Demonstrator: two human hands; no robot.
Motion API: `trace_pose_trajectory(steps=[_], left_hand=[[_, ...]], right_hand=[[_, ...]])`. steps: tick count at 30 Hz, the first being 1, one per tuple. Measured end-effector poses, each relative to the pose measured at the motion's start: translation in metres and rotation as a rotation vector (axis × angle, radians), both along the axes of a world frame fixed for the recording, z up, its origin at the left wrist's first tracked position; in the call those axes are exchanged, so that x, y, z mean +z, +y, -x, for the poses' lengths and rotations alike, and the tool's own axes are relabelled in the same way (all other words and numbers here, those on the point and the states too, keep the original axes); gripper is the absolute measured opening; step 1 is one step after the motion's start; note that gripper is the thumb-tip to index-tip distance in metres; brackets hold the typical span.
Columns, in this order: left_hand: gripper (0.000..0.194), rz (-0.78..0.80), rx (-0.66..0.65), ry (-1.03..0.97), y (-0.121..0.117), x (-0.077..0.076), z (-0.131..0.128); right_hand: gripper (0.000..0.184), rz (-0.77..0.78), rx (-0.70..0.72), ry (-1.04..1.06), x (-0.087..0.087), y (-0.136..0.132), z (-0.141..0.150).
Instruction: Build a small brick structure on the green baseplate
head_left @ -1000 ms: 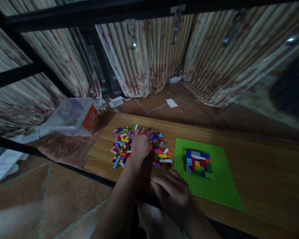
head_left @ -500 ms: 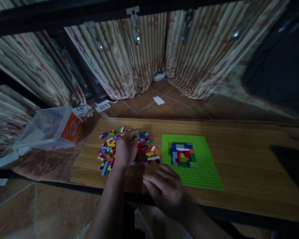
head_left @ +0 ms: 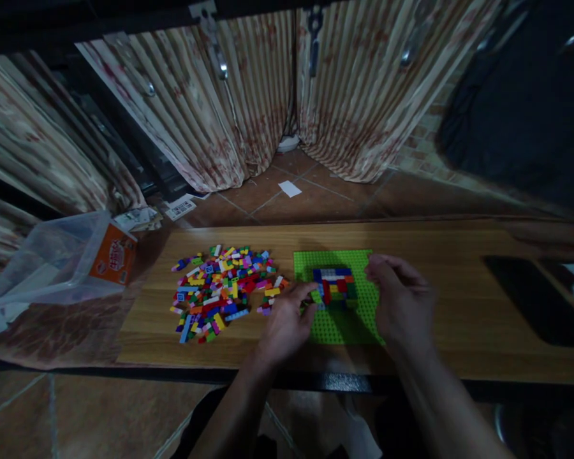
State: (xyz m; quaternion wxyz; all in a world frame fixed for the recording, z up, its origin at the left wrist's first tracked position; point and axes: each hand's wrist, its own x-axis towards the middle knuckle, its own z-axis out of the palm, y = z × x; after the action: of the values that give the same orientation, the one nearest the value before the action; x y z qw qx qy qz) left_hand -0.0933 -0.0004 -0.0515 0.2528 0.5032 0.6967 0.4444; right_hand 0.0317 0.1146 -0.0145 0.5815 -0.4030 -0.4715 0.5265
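Observation:
My left hand is closed at the left edge of the green baseplate, with a light green toy brick between thumb and fingers. Close by its fingertips stands a low square build of toy bricks in blue, white, red, yellow, orange and green, fixed to the baseplate. My right hand is over the baseplate's right edge, its fingertips pinched together; whatever they may hold is hidden. To the left lies a spread heap of loose coloured toy bricks.
The wooden board carries everything here. A dark flat slab lies at its right end. Off the left end stands a clear plastic bin with an orange label. Striped curtains hang behind, and a paper sheet lies on the tiles.
My left hand has moved right from the brick heap to the baseplate, now with a light green brick. My right hand has moved right, across to the baseplate's far side. The view has shifted right.

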Motion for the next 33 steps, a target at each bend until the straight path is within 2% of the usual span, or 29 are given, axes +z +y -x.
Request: trace_pose_trajectory(steps=[5, 12, 17, 25, 33], left_hand=[[0.042, 0.009, -0.021, 0.099, 0.0, 0.001, -0.002], [0.037, 0.005, -0.062, 0.448, -0.006, -0.004, -0.005], [0.046, 0.027, -0.062, 0.587, -0.007, -0.011, -0.008], [0.06, -0.011, 0.017, 0.656, -0.009, -0.018, -0.02], [0.061, -0.008, 0.092, 0.619, -0.009, -0.025, -0.028]], right_hand=[[0.012, 0.131, 0.079, 0.076, -0.003, 0.003, 0.002], [0.018, 0.217, 0.085, 0.093, -0.001, 0.0, 0.005], [0.02, 0.23, 0.113, 0.076, -0.003, -0.001, 0.007], [0.018, 0.218, 0.141, 0.041, -0.005, -0.003, 0.009], [0.019, 0.241, 0.162, 0.046, -0.005, -0.004, 0.011]])
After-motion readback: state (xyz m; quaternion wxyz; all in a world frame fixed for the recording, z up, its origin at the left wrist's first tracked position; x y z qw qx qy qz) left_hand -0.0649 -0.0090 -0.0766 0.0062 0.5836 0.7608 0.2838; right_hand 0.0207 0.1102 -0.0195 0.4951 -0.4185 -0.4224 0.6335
